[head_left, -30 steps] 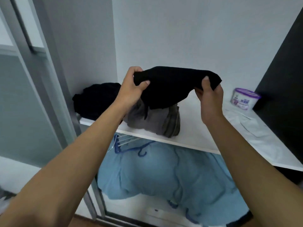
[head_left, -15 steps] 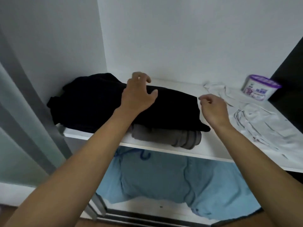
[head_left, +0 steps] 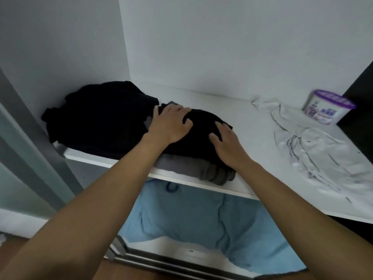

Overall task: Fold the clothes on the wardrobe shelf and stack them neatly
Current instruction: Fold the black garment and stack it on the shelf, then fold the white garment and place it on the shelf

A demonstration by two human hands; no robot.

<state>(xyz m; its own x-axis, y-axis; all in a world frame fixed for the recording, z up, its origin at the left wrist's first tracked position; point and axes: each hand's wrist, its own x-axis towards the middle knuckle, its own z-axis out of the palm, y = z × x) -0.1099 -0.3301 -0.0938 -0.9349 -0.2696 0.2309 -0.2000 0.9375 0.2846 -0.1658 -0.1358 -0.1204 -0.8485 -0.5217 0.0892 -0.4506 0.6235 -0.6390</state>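
A folded black garment (head_left: 201,128) lies on top of a folded grey garment (head_left: 203,171) near the front edge of the white wardrobe shelf (head_left: 238,118). My left hand (head_left: 170,124) rests flat on the black garment's left part, fingers spread. On its right side my right hand (head_left: 227,144) presses down, palm flat. An unfolded heap of black clothes (head_left: 101,116) sits in the shelf's left corner. A crumpled white shirt (head_left: 314,146) is spread on the right.
A round white tub with a purple lid (head_left: 328,107) stands at the back right, by a dark panel (head_left: 361,102). Light blue clothes (head_left: 193,219) hang below the shelf. A grey sliding-door frame (head_left: 34,150) runs down the left side.
One second ago both hands held the black garment up in the air. It went down onto the grey garment, and both hands now lie flat on it.
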